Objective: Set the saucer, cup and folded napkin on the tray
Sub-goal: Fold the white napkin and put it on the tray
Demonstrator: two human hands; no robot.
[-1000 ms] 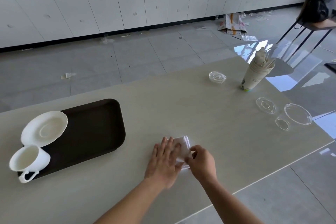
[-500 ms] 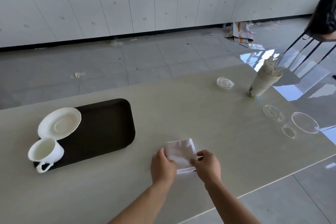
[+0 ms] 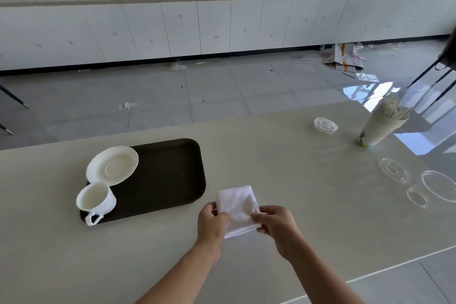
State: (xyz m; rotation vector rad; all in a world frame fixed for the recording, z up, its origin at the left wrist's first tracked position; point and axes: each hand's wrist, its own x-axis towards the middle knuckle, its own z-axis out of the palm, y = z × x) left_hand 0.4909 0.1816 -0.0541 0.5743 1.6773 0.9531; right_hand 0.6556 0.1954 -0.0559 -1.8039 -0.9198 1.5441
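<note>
The napkin (image 3: 238,210) is lying as a folded white square of soft, slightly glossy cloth, turned like a diamond: one corner is pointing away from the person toward the floor side of the table (image 3: 283,160), the opposite corner toward the wrists. It has no clear long axis; its sides are looking about equal. It is sitting on or just above the tabletop, just right of the tray's near right corner; whether it is lifted cannot be told.

The left hand (image 3: 212,223) is pinching the napkin's left edge, thumb on top, fingers curled under. The right hand (image 3: 277,224) is gripping the near right edge, thumb and fingers closed on the cloth.

The tray (image 3: 167,180) is lying flat, a dark brown rounded rectangle with a low raised rim and matte surface, its long axis running left to right. The saucer (image 3: 112,165) is resting at the tray's far left end, white glazed ceramic, round, overhanging the rim. The cup (image 3: 96,201) is standing upright at the near left corner, white ceramic, its handle pointing toward the person beyond the tray edge, just beside the saucer.

The tabletop is pale beige, smooth, faintly grained.
</note>
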